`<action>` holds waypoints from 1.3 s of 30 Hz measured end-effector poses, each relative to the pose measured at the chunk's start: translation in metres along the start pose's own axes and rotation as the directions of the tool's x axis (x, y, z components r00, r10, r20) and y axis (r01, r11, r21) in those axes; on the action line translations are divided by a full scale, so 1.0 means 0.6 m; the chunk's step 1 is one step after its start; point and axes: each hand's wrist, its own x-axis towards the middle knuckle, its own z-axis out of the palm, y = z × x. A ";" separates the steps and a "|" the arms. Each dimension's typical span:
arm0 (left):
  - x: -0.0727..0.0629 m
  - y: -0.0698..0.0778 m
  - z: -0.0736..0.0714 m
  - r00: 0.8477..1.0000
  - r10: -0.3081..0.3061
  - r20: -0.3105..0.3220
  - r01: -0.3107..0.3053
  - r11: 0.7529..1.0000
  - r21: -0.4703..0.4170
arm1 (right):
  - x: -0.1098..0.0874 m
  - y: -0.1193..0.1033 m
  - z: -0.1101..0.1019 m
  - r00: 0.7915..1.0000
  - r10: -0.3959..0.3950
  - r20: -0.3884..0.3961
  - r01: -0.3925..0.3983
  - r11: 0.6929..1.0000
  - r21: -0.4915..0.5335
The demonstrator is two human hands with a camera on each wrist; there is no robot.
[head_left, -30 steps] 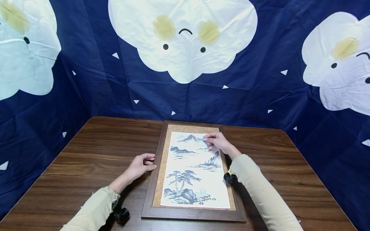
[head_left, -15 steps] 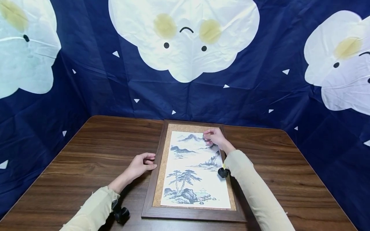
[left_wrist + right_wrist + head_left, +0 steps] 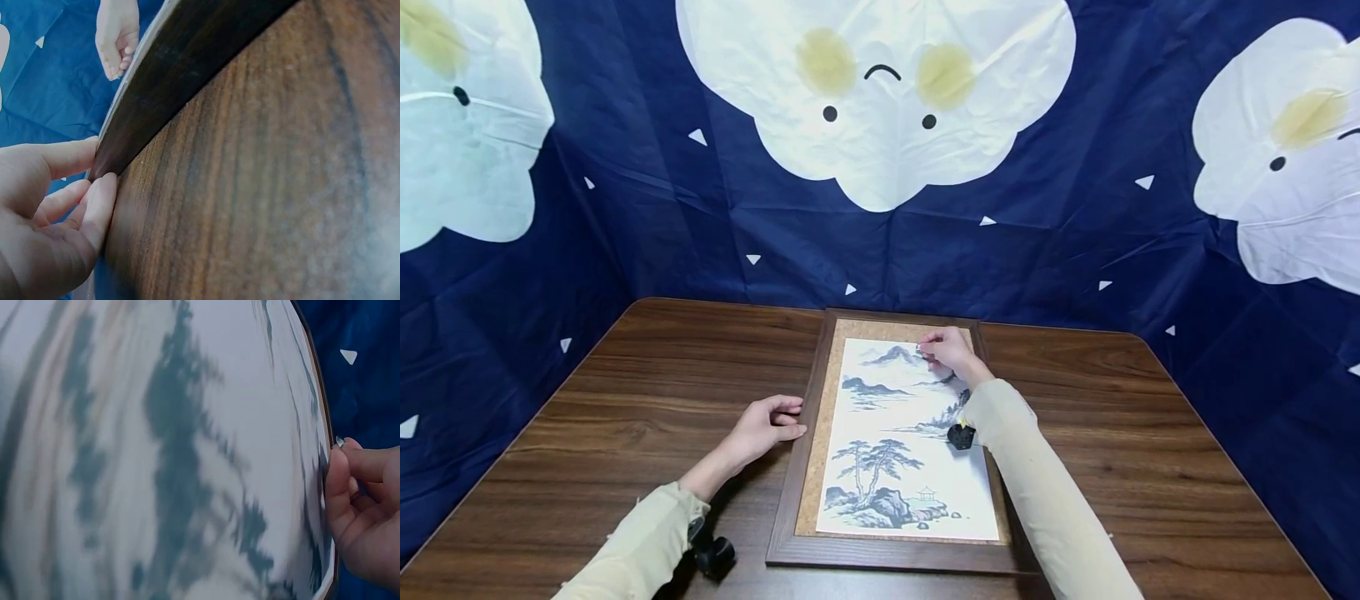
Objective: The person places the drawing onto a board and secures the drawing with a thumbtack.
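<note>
A cork board with a dark wooden frame (image 3: 801, 492) lies on the table, and a sheet with an ink landscape (image 3: 880, 417) covers most of its cork. In the head view, my left hand (image 3: 765, 429) rests its fingertips against the frame's left side; the left wrist view shows the thumb (image 3: 103, 194) and index finger at that side. Over the sheet's upper right part, my right hand (image 3: 951, 350) pinches a small clear push pin (image 3: 339, 442) between thumb and index finger. Its tip is hidden. In the head view it overlaps the mountain printed near the sheet's top.
The brown wood-grain table (image 3: 662, 375) extends on both sides of the frame. Behind it hangs a dark blue cloth (image 3: 700, 225) with white clouds and small triangles. The right sleeve (image 3: 1030, 467) covers part of the frame's right side.
My right hand has moved a little left and up over the sheet with the push pin, its forearm swinging left. The left hand stays at the frame's side.
</note>
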 end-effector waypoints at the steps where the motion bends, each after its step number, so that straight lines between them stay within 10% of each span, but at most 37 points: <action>1: 0.000 -0.001 0.000 1.000 -0.001 -0.002 0.001 1.000 -0.003 | 0.001 -0.002 0.003 1.000 -0.008 0.000 0.008 1.000 -0.030; 9: -0.003 0.001 -0.001 1.000 0.009 -0.006 -0.009 1.000 -0.025 | 0.005 -0.012 0.020 0.999 -0.031 -0.017 0.029 0.988 -0.153; 27: -0.002 0.000 0.000 1.000 -0.001 -0.003 0.001 0.999 -0.036 | 0.062 0.019 0.029 0.987 0.093 -0.128 -0.102 0.992 -0.069; 39: -0.002 -0.004 0.000 1.000 -0.001 0.003 0.001 0.998 -0.057 | 0.001 -0.029 0.025 0.987 0.117 -0.108 -0.126 0.989 -0.081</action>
